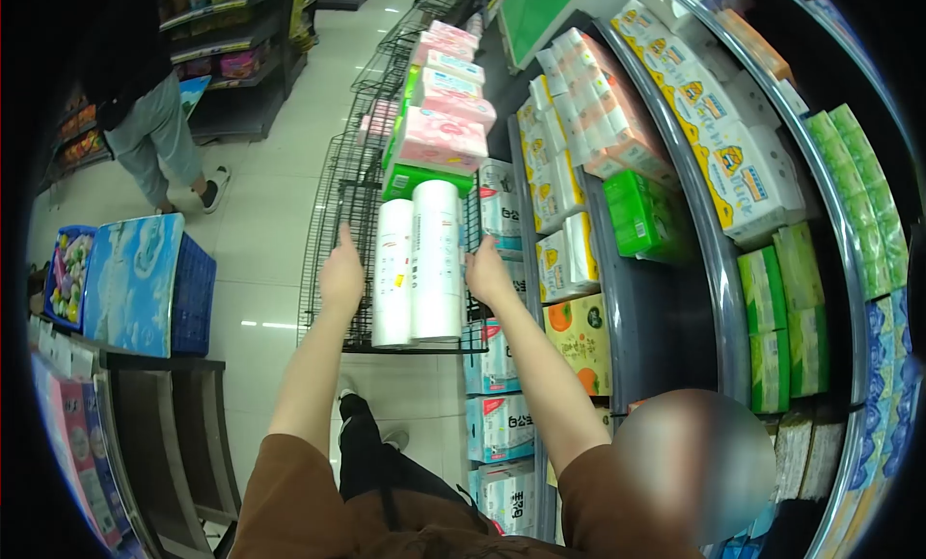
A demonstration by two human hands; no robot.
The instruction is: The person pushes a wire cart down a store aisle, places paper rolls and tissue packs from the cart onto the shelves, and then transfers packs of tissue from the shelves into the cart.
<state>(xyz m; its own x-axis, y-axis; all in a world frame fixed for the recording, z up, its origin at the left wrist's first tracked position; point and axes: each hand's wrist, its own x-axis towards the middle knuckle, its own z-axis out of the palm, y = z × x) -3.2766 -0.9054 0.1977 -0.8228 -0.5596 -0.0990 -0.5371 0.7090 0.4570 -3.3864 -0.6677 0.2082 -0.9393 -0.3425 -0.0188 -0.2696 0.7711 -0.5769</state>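
A black wire basket [353,339] stands in front of me, its near edge low in the middle of the view. Two tall white paper rolls [436,270] lie side by side in it. My left hand [341,274] is closed on the basket's left side, thumb up, the other fingers mostly hidden. On the opposite side, my right hand [490,272] is closed at the basket's right edge, beside the rolls. Beyond the rolls, pink-and-white tissue packs [444,139] are stacked on a green pack [401,183].
Shelves on the right hold yellow-and-white tissue packs [728,173], a green pack [641,215] and orange-and-white packs [603,101]. A blue crate [198,303] stands left. Another person [159,125] is at upper left. A blurred round patch covers the lower right.
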